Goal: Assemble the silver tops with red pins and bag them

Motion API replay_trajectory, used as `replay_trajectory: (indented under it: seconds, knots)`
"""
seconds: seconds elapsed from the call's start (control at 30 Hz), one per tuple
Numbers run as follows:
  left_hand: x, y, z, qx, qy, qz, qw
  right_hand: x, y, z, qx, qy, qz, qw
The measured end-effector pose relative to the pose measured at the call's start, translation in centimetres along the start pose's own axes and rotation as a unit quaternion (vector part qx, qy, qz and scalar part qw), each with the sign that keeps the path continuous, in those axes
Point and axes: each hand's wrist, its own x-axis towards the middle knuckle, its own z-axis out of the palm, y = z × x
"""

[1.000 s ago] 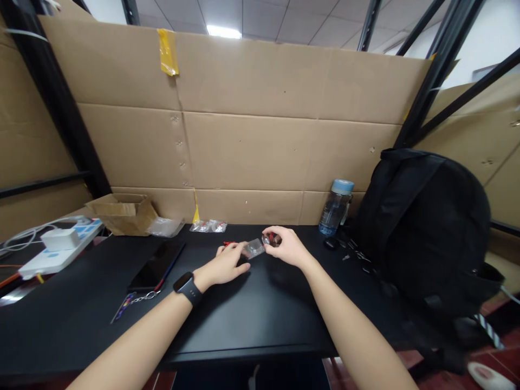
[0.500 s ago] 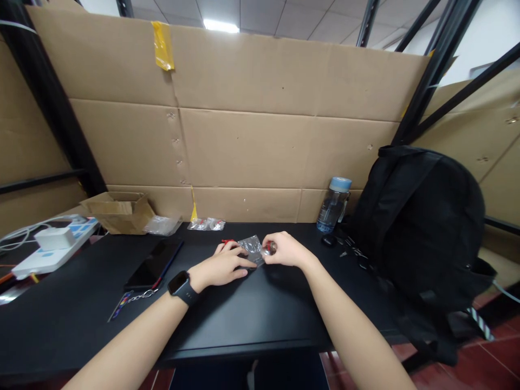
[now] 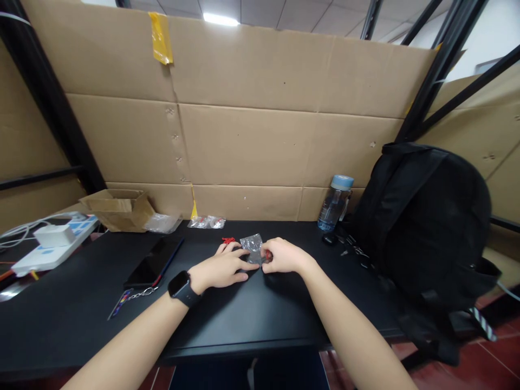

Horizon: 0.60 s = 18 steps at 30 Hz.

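Observation:
A small clear plastic bag (image 3: pixel 252 242) lies on the black table between my two hands. The stretched fingers of my left hand (image 3: pixel 221 266) rest flat at the bag's left and near edge, holding nothing. Just beyond those fingertips sits a small bundle of red cord (image 3: pixel 228 240). On the bag's right side, my right hand (image 3: pixel 287 255) pinches a small round red-and-brown piece (image 3: pixel 268 256), largely covered by the fingers. Whether this piece is inside the bag or beside it, I cannot tell.
Left of my hands lie a phone (image 3: pixel 155 262) and a keychain (image 3: pixel 122 302). Farther back are an open cardboard box (image 3: pixel 122 211) and several small clear packets (image 3: pixel 206 222). A power strip (image 3: pixel 57 246) is far left. A water bottle (image 3: pixel 335 203) and a black backpack (image 3: pixel 426 227) stand right.
My right hand has shifted slightly down, with the red-and-brown piece now lower and more covered by its fingers. The left index finger reaches a little farther right, and more red cord shows.

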Motion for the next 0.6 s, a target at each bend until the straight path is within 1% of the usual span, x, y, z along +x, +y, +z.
replay_trajectory:
  seconds: [0.3, 0.5, 0.6]
  knots:
    - [-0.06, -0.36, 0.14, -0.005, -0.005, 0.006, 1.0, 0.7, 0.27, 0.68, 0.05, 0.042, -0.011, 0.998]
    - [-0.06, -0.47, 0.26, -0.002, -0.006, 0.007, 1.0, 0.91, 0.54, 0.97, 0.095, 0.033, -0.017, 0.995]
    - [-0.07, -0.57, 0.34, -0.003, -0.01, 0.008, 1.0, 0.93, 0.5, 1.03, 0.111, 0.019, -0.038, 0.993]
